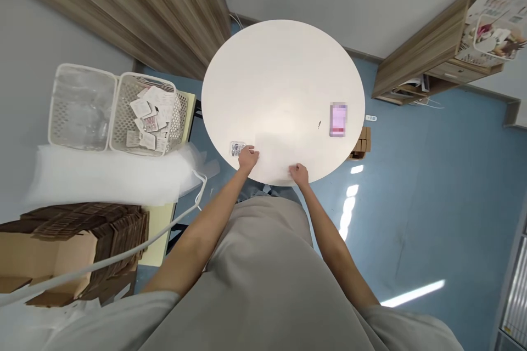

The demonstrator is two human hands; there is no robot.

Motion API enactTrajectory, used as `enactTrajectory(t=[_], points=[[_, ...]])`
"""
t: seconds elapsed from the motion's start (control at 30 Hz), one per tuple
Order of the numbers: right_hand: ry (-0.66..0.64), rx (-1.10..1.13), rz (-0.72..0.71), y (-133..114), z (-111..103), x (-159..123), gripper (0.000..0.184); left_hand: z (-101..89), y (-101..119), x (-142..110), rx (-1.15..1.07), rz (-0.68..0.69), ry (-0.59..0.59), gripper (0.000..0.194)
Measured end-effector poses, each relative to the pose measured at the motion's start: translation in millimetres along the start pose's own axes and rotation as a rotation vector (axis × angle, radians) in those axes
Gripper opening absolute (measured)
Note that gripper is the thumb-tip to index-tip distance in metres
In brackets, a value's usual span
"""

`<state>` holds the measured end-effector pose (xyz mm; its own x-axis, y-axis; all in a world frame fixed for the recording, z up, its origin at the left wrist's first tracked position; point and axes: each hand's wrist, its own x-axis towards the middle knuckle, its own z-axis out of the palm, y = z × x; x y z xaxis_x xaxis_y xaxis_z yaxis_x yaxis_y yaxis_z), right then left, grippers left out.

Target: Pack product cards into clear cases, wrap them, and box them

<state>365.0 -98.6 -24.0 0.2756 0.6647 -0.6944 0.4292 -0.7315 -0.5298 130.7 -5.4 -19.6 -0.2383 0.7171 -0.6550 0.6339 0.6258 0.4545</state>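
On the white round table (284, 66), a faint, pale translucent sheet (272, 156) lies near the front edge, hard to tell from the tabletop. My left hand (248, 159) is at its left side, thumb and fingers closed on its edge. Closed fingers of my right hand (300, 174) grip the sheet's right side near the table edge. Just beyond my left hand sits a small clear tray (236, 148) with several dark, shiny pieces, partly covered by the hand. A phone with a pink, blurred screen (338, 119) rests at the right.
A small dark object (319, 124) lies left of the phone. To my left stand white baskets (117, 120), one with packets, a white foam-like roll (111, 175) and flattened cardboard boxes (119, 230). A pale hose or cable (164, 230) arches past my left arm. Small brown boxes (362, 142) sit beyond the table's right edge.
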Motion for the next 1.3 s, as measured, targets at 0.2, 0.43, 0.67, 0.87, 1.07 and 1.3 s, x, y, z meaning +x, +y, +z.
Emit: enactTrajectory(t=[0.2,0.43,0.67,0.87,1.07,1.3], points=[[0.097,-0.139,-0.022,-6,3,-10,0.033,-36.9,-11,12,0.175,0.323,0.149,0.058],[0.165,-0.135,0.028,-20,9,-4,0.033,-87.6,-48,32,0.546,0.65,-0.173,0.065],[0.266,-0.105,0.108,-21,19,-20,0.035,-94.0,-61,38,0.628,0.747,-0.209,0.071],[0.324,-0.062,0.092,-20,22,-35,0.028,-76.7,-40,30,0.497,0.859,-0.22,0.072],[0.378,-0.039,0.076,-27,27,-48,0.022,-36.3,-9,18,0.457,0.984,-0.353,0.074],[0.435,-0.094,0.093,-35,39,-63,0.022,-3.6,-9,19,0.524,1.051,-0.433,0.075]])
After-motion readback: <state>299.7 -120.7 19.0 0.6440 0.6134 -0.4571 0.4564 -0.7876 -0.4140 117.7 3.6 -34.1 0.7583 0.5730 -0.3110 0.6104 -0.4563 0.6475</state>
